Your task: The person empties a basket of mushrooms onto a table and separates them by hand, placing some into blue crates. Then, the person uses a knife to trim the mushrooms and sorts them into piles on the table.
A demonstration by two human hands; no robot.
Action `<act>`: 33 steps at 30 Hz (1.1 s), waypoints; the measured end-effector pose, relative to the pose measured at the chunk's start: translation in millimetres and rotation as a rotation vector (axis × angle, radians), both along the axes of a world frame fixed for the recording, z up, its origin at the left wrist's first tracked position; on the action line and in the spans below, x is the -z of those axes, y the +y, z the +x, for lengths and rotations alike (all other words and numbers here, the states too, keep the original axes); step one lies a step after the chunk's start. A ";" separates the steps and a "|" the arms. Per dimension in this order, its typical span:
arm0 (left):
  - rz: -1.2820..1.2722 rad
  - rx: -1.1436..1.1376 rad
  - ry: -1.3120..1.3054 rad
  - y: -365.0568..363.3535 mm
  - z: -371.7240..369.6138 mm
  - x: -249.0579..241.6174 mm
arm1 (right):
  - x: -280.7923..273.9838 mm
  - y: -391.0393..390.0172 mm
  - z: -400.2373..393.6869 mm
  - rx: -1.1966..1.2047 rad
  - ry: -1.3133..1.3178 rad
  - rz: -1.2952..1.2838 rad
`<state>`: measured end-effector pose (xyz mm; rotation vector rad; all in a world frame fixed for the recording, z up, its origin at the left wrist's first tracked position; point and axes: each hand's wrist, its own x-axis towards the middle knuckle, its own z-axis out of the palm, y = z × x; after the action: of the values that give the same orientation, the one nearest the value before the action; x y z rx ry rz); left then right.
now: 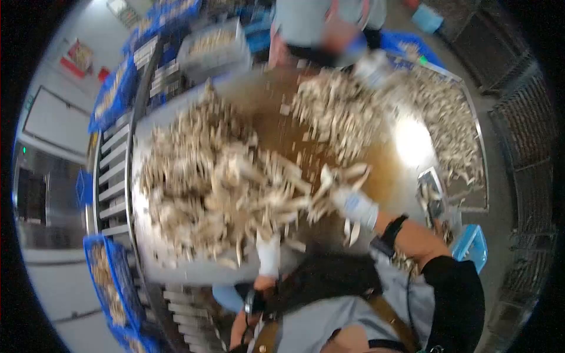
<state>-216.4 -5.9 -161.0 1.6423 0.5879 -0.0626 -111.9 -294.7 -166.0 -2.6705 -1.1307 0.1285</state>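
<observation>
In the head view, the main pile of mushrooms [206,176] fills the left and centre of the metal table [273,120]. They are cream to pale beige with brownish shadows, mostly long, thick stems, crowded together at many angles; blur hides finer detail. The white-gloved left hand [269,256], at lower centre, touches the pile's near edge; whether its fingers grip anything cannot be told. The white-gloved right hand [355,206], right of centre, reaches among a few longer mushrooms [338,176], its fingers partly hidden, so its grip cannot be told either. A pale loose piece [352,232] lies just below it. At upper centre sits a heap of smaller, paler pieces [338,117], near a co-worker's blurred gloved hand [375,69]. Brownish wet patches stain the tabletop between the heaps.
</observation>
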 end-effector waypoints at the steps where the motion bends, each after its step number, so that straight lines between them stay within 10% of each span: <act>1: 0.069 0.010 0.021 12.5 -1.3 15.5 | -3.3 6.4 4.1 0.083 -0.096 0.167; 5: 0.057 0.028 -0.058 12.1 -4.9 20.3 | -25.8 11.2 14.6 0.430 0.066 0.179; 13: 0.923 0.177 -0.314 45.1 -8.0 51.8 | -8.8 127.3 40.3 -0.110 0.068 -0.059; 17: 1.166 0.366 0.271 34.6 -0.7 53.6 | 10.2 153.2 43.3 -0.108 0.014 -0.184; 23: 0.778 0.617 -0.382 -13.5 16.7 53.0 | 5.6 104.8 58.8 -0.186 0.155 -0.274; 33: 0.874 0.649 -0.077 -13.6 170.4 3.3 | -16.0 75.5 56.6 -0.125 0.152 -0.431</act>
<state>-46.0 -19.5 -164.3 2.6231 -0.0374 -0.2402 -55.3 -219.2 -150.0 -2.8818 -1.3468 0.6544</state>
